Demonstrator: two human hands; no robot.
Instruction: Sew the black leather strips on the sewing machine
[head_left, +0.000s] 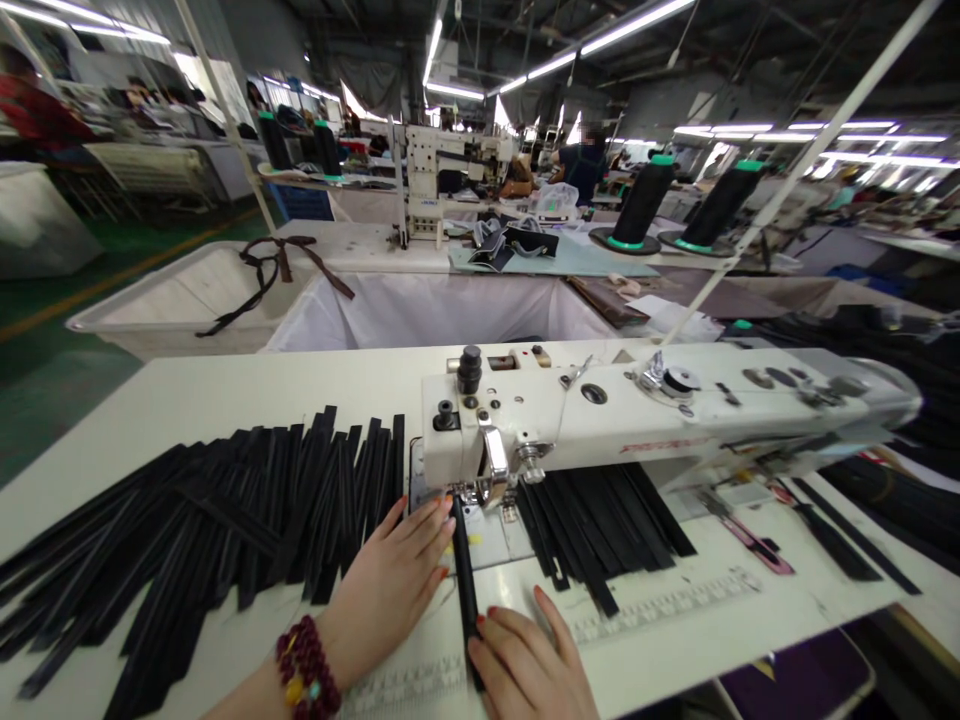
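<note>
A narrow black strip lies lengthwise under the presser foot of a white sewing machine. My left hand rests flat beside it, fingers stretched toward the foot and fingertips touching the strip's left edge. Near the strip's front end, my right hand has its fingertips closed against the right edge; one finger sticks out apart. Its thumb is hard to make out. Left of the machine spreads a loose pile of black strips. More black strips lie side by side under the machine arm.
A clear ruler lies along the table's front. Pink-handled snips and two loose strips are at right. Behind the table stand a white bin, another sewing machine and black thread cones. A co-worker is farther back.
</note>
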